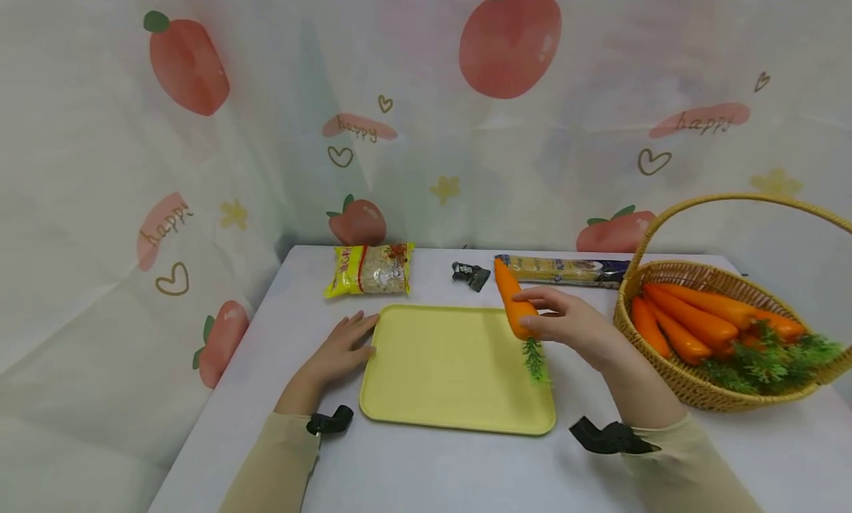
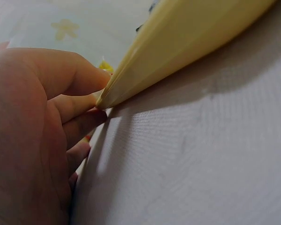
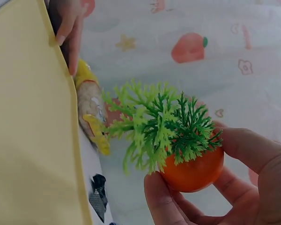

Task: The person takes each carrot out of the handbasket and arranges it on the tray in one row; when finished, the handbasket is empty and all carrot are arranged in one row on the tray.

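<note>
My right hand (image 1: 566,321) holds an orange carrot (image 1: 511,302) between thumb and fingers, over the back right corner of a yellow tray (image 1: 452,365). The carrot's tip points away from me, and its green leafy top (image 3: 154,124) hangs toward the tray's right side. Thumb and fingertips press round the thick end in the right wrist view. At the tray's left edge lies my left hand (image 1: 342,350), fingers extended. In the left wrist view its thumb and fingertips touch the tray's rim (image 2: 105,96).
A handled wicker basket (image 1: 665,380) with several carrots (image 1: 699,317) stands at the right. Along the back lie a yellow-ended food bag (image 1: 373,269), a small black packet (image 1: 471,275) and a long noodle-like package (image 1: 566,270). A patterned curtain (image 1: 426,114) hangs behind the white table (image 1: 426,469).
</note>
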The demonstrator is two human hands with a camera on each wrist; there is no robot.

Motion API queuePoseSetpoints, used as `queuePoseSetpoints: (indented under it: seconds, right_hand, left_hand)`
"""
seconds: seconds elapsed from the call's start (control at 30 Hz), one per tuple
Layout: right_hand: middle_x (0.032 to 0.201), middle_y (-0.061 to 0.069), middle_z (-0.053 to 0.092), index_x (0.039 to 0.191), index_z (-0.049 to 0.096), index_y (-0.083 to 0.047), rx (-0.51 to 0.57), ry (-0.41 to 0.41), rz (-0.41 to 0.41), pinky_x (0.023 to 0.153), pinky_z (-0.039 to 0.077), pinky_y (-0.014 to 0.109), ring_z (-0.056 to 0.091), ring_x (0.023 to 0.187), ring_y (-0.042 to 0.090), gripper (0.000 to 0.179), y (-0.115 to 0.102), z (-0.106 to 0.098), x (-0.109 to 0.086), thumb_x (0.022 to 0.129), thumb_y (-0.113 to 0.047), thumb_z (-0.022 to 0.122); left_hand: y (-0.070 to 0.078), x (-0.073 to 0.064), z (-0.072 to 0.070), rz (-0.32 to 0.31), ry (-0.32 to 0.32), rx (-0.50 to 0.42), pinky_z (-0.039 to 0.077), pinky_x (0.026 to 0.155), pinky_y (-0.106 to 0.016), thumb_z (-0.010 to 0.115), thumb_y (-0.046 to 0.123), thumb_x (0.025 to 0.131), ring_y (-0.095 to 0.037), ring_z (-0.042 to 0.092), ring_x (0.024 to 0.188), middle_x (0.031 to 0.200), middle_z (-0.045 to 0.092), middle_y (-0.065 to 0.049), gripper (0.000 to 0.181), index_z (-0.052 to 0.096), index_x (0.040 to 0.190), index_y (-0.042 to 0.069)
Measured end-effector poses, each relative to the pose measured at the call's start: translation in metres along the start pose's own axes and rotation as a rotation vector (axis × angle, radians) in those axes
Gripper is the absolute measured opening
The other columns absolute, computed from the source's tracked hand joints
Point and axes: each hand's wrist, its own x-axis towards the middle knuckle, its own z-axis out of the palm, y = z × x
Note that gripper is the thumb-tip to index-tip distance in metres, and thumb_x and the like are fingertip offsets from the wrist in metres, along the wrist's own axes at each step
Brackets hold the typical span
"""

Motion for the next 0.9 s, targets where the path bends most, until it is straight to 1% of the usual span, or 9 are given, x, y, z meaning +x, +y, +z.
queuePoseSetpoints:
  seconds: [0.2,0.3,0.6,0.77,0.9]
  right_hand:
    - [0.138,0.021,0.052,0.138,0.055,-0.013,0.007,-0.063,-0.012,0.094,0.054,0.035,0.062,0.111,0.026,0.052,0.002,0.023,0.014,0.092,-0.033,0.070]
    - [0.137,0.020,0.053,0.138,0.056,-0.013,0.020,-0.081,-0.009,0.094,0.054,0.036,0.062,0.109,0.024,0.053,0.002,0.034,0.021,0.092,-0.034,0.070]
    - [0.135,0.022,0.056,0.136,0.057,-0.012,0.108,-0.133,0.005,0.088,0.058,0.036,0.066,0.101,0.022,0.051,0.006,0.073,0.043,0.091,-0.031,0.072]
    - [0.134,0.022,0.055,0.135,0.058,-0.012,0.133,-0.140,0.040,0.089,0.058,0.036,0.066,0.101,0.021,0.051,0.009,0.099,0.052,0.091,-0.032,0.072]
    - [0.129,0.020,0.059,0.133,0.060,-0.014,0.135,-0.132,0.079,0.086,0.058,0.035,0.066,0.097,0.021,0.049,0.009,0.123,0.059,0.090,-0.032,0.073]
  left_hand:
    - [0.003,0.000,-0.002,0.029,-0.006,0.014,0.005,0.126,-0.050,0.058,0.025,0.095,-0.031,0.017,0.154,0.161,0.034,-0.006,0.066,0.033,0.156,0.019]
    - [0.003,0.000,-0.001,0.020,-0.012,0.026,0.004,0.127,-0.048,0.058,0.026,0.095,-0.029,0.017,0.154,0.161,0.033,-0.003,0.067,0.032,0.156,0.021]
    - [0.004,0.000,-0.003,0.016,-0.012,-0.002,0.003,0.127,-0.049,0.057,0.030,0.098,-0.029,0.015,0.154,0.162,0.032,-0.004,0.064,0.032,0.156,0.022]
    - [0.005,0.000,-0.003,0.005,-0.014,0.000,0.003,0.127,-0.048,0.053,0.035,0.100,-0.028,0.015,0.155,0.162,0.031,-0.003,0.061,0.032,0.156,0.022]
    - [0.005,0.000,-0.003,0.008,-0.016,0.009,0.003,0.127,-0.048,0.051,0.038,0.101,-0.027,0.016,0.154,0.162,0.032,-0.003,0.060,0.033,0.156,0.021]
